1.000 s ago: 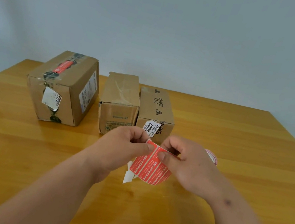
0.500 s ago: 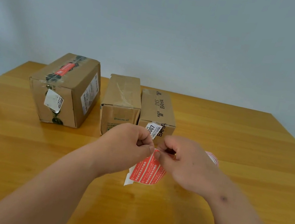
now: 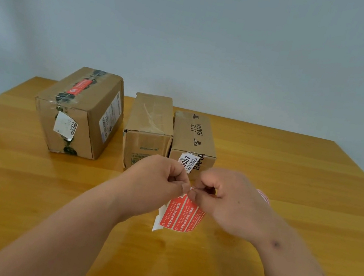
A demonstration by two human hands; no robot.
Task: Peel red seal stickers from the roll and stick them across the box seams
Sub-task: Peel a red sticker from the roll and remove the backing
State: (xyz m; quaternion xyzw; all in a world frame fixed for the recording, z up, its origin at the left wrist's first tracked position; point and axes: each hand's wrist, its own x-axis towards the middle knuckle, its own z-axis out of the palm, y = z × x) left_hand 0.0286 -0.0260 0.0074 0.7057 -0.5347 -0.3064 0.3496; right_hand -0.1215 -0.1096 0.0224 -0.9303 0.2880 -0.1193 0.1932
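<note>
A strip of red seal stickers (image 3: 181, 214) on white backing hangs below my two hands over the table. My left hand (image 3: 156, 179) and my right hand (image 3: 226, 199) both pinch its top edge, fingertips almost touching. The sticker roll (image 3: 263, 196) peeks out behind my right hand, mostly hidden. Three cardboard boxes stand behind: a large one (image 3: 78, 112) at the left with a red sticker (image 3: 79, 87) on its taped top seam, a middle box (image 3: 149, 129) and a right box (image 3: 194, 137) printed "BAHA".
The wooden table (image 3: 291, 171) reaches to a plain wall at the back. Its bare surface extends to the right of the boxes and in front of my arms. A white label hangs on each of the left and right boxes.
My hands have drawn together and risen a little. The sticker strip has swung from lying tilted between them to hanging down below my fingertips.
</note>
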